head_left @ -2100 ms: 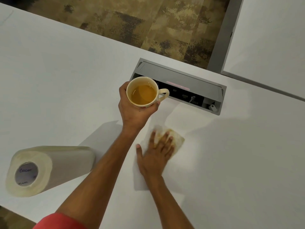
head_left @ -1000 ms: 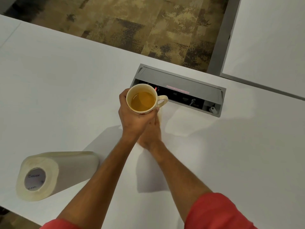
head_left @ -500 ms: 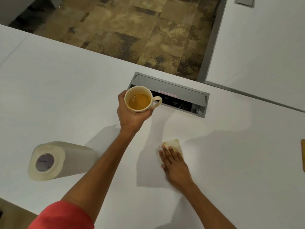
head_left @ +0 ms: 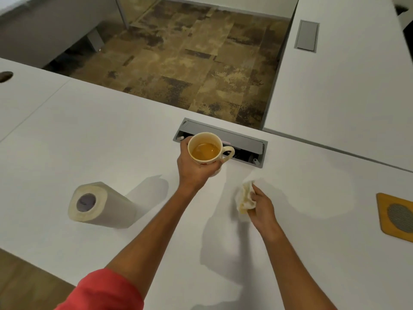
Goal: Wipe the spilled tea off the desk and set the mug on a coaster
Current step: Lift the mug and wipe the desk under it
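Observation:
My left hand [head_left: 196, 168] holds a cream mug [head_left: 206, 149] of amber tea above the white desk [head_left: 111, 139], its handle pointing right. To the right and nearer me, my right hand [head_left: 260, 204] grips a crumpled, tea-stained paper towel [head_left: 244, 198], lifted just off the desk. A wooden coaster [head_left: 393, 214] with a grey round inset lies at the right edge of the view, partly cut off. No wet patch is visible on the desk.
A paper towel roll [head_left: 100, 205] lies on its side at the left. An open grey cable box [head_left: 241, 145] is sunk into the desk behind the mug. A second white desk [head_left: 346, 86] stands at the right, with patterned carpet between them.
My right hand stopped pressing the towel flat, bunched it up and lifted it, moving right. The mug stayed held in the air. The view rose and the coaster came into sight.

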